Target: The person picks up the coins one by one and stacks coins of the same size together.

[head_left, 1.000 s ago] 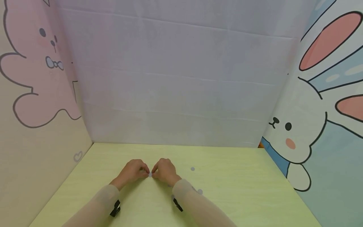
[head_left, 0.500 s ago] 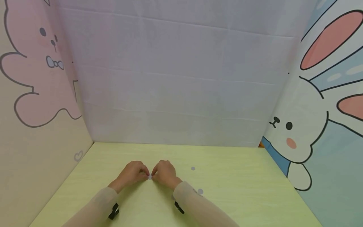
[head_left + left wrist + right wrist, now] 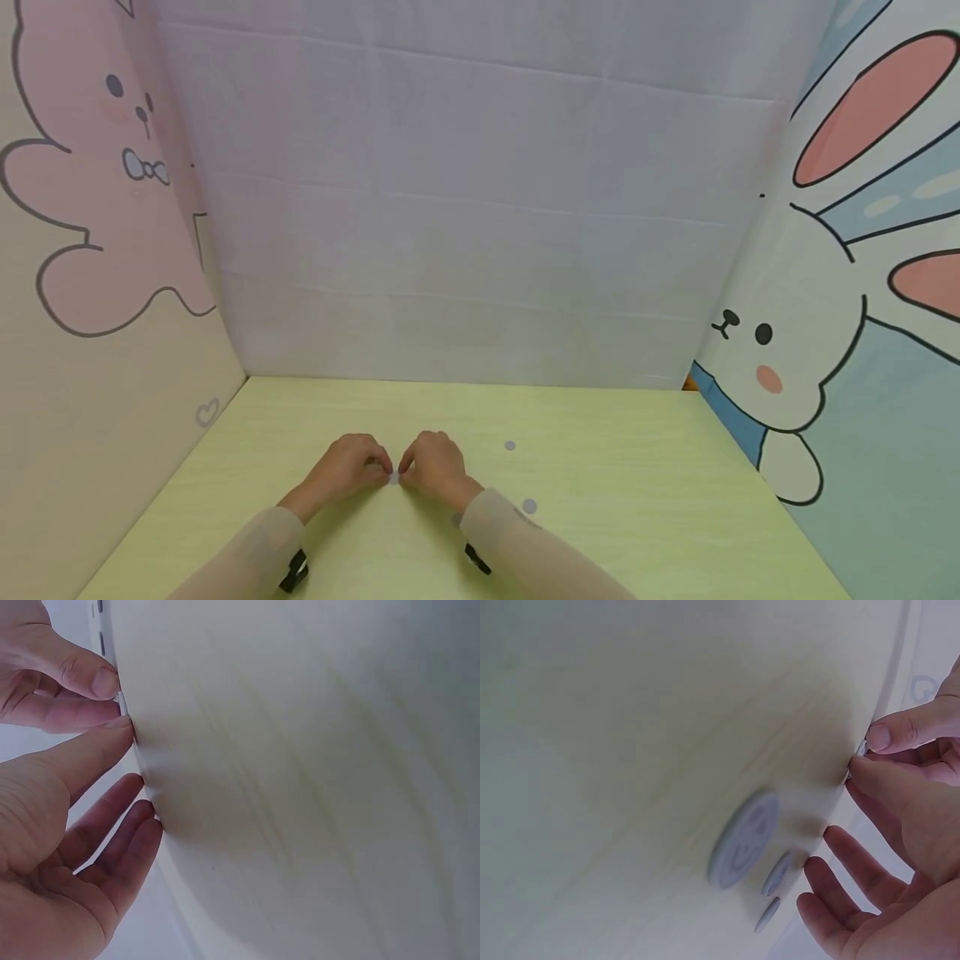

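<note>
A small round grey disc lies between my two hands, on or just above the tabletop; I cannot tell which. My left hand pinches its left side with thumb and forefinger. From the right, my right hand pinches the opposite edge, fingertips close to the other hand's. In the right wrist view the pinched disc is mostly covered by fingertips. The left hand's other fingers are bent beside the table surface. Nearer that camera, a larger-looking grey disc with raised markings lies flat.
More discs lie on the pale yellow-green table: a far one, another by the right sleeve, and one partly behind that sleeve. A white back wall and printed side panels enclose the table.
Both hands have shifted slightly toward the person, and the disc between them has moved the same way. The pinch stays the same, and the other discs lie still.
</note>
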The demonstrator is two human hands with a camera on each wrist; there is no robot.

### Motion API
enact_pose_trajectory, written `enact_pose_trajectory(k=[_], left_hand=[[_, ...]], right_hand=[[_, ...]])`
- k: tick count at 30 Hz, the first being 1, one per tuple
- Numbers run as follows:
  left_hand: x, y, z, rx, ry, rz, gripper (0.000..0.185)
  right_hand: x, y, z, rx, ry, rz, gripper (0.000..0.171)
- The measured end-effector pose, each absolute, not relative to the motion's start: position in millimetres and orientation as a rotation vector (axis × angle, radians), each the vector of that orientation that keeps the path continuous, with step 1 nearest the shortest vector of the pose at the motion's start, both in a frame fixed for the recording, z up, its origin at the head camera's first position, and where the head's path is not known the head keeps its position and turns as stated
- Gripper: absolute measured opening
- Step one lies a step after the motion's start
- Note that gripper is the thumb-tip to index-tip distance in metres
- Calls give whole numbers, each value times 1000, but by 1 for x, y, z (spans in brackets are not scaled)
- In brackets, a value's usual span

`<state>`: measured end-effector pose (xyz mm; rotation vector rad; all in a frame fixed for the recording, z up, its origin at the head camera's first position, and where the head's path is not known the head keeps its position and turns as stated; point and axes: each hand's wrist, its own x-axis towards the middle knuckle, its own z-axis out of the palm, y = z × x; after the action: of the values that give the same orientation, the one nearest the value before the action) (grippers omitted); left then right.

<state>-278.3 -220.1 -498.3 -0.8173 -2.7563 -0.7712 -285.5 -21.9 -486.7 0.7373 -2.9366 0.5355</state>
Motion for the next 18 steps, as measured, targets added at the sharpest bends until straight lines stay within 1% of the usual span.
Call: enact_pose_trajectory(k=[18], left_hand=[[-260, -219, -498, -763, -2776, -735, 16]], right_hand=[[-268, -21, -483, 781, -2911, 562, 6]])
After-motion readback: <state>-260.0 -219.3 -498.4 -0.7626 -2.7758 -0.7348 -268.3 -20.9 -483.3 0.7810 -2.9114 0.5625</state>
